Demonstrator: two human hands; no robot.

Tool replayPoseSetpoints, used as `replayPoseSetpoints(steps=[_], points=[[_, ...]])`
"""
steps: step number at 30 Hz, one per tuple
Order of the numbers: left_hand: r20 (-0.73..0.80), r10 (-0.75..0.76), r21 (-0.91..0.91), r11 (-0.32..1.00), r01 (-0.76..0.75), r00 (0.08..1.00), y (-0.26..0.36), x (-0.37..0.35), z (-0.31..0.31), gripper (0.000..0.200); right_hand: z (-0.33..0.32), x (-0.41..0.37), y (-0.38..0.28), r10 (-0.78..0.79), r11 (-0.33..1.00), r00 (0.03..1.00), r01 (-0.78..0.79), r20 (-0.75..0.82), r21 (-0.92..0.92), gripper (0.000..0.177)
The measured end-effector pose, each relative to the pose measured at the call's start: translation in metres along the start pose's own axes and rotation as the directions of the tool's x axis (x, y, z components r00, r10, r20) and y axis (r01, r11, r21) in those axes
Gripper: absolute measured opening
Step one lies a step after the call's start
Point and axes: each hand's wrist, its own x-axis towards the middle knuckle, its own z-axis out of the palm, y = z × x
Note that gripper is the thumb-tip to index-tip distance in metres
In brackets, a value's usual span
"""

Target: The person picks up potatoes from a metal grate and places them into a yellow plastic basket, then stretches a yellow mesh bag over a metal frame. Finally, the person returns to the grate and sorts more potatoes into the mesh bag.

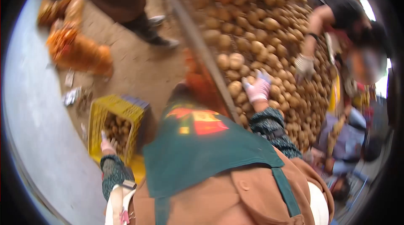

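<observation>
Many brown potatoes (271,50) lie spread over a long sorting surface with a raised edge (202,48). My right hand (259,88), in a pink and white glove, rests on them with its fingers spread. On the left, my left hand (108,144), gloved alike, is at the near side of a yellow crate (136,117) that holds more potatoes (118,130). Its fingers are small and blurred, so whether it grips anything cannot be made out.
Across the potatoes a co-worker's gloved hand (304,67) reaches in. Another person's shoes (162,39) are on the floor at the top. Orange net sacks (82,56) stand at the left, by a pale wall (33,98). More people (345,136) are at the right.
</observation>
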Motion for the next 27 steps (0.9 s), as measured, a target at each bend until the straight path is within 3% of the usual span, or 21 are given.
replayPoseSetpoints(steps=[1,2,4,5,6,7,8,11,14,15,17,20,21,23,24,26,27], points=[[-0.041,-0.030,0.146,0.989,0.036,0.999,0.017,-0.015,0.025,0.080,0.004,0.000,0.003,0.013,0.999,1.000,-0.013,-0.010,0.034,0.077],[0.006,0.053,0.334,0.941,-0.052,0.999,0.024,-0.020,0.044,0.067,0.011,0.001,0.005,0.022,0.999,0.999,-0.020,-0.036,0.038,0.075],[0.156,0.197,0.419,0.874,-0.246,0.968,0.040,-0.013,0.097,0.054,-0.006,-0.002,-0.005,0.075,0.991,0.997,-0.075,-0.001,0.113,0.072],[0.402,0.286,0.251,0.879,-0.404,0.870,0.041,0.020,0.125,0.050,-0.003,-0.002,-0.002,0.074,0.988,0.997,-0.072,-0.010,0.138,0.073],[0.433,0.311,0.446,0.741,-0.501,0.846,0.066,-0.059,0.176,0.049,0.001,-0.002,0.002,0.074,0.984,0.997,-0.071,-0.010,0.161,0.074],[0.563,0.435,0.340,0.654,-0.676,0.703,0.068,-0.063,0.216,0.046,0.005,0.000,0.005,0.078,0.984,0.997,-0.078,0.006,0.161,0.072],[0.684,0.458,0.301,0.531,-0.792,0.568,0.076,-0.099,0.254,0.046,0.009,0.000,0.009,0.080,0.983,0.997,-0.083,0.023,0.161,0.070],[0.912,0.406,-0.006,0.137,-0.991,0.051,0.095,-0.242,0.350,0.046,0.005,-0.002,0.015,0.053,0.981,0.997,-0.062,0.055,0.186,0.071],[0.951,0.268,-0.252,0.374,-0.892,-0.156,0.073,-0.294,0.431,0.043,0.013,-0.022,0.019,0.036,0.977,0.998,-0.045,0.045,0.207,0.072],[0.926,0.208,-0.348,0.153,-0.925,-0.314,0.069,-0.307,0.458,0.048,0.015,-0.033,0.020,0.045,0.974,0.999,-0.050,0.027,0.223,0.070],[0.816,-0.002,-0.561,-0.245,-0.791,-0.578,0.058,-0.326,0.516,0.058,0.021,-0.055,0.028,0.031,0.972,0.999,-0.026,-0.016,0.233,0.061],[0.712,-0.300,-0.693,-0.443,-0.569,-0.635,0.034,-0.364,0.580,0.077,0.018,-0.071,0.039,0.181,0.962,0.975,-0.147,-0.133,0.228,0.053],[0.723,-0.402,-0.690,-0.473,-0.548,-0.562,0.022,-0.364,0.598,0.093,0.022,-0.077,0.045,0.249,0.957,0.953,-0.214,-0.175,0.198,0.054],[0.695,-0.523,-0.719,-0.502,-0.481,-0.493,0.004,-0.376,0.612,0.094,0.028,-0.095,0.050,0.371,0.927,0.896,-0.344,-0.244,0.148,0.056],[0.700,-0.572,-0.712,-0.514,-0.479,-0.428,-0.005,-0.387,0.613,0.094,0.031,-0.104,0.049,0.486,0.870,0.851,-0.448,-0.202,0.206,0.058],[0.645,-0.623,-0.764,-0.524,-0.376,-0.442,-0.015,-0.398,0.610,0.089,0.037,-0.118,0.042,0.663,0.732,0.738,-0.604,-0.127,0.315,0.064],[0.616,-0.648,-0.787,-0.525,-0.323,-0.448,-0.020,-0.401,0.614,0.087,0.046,-0.123,0.042,0.735,0.635,0.678,-0.680,-0.013,0.366,0.077]])
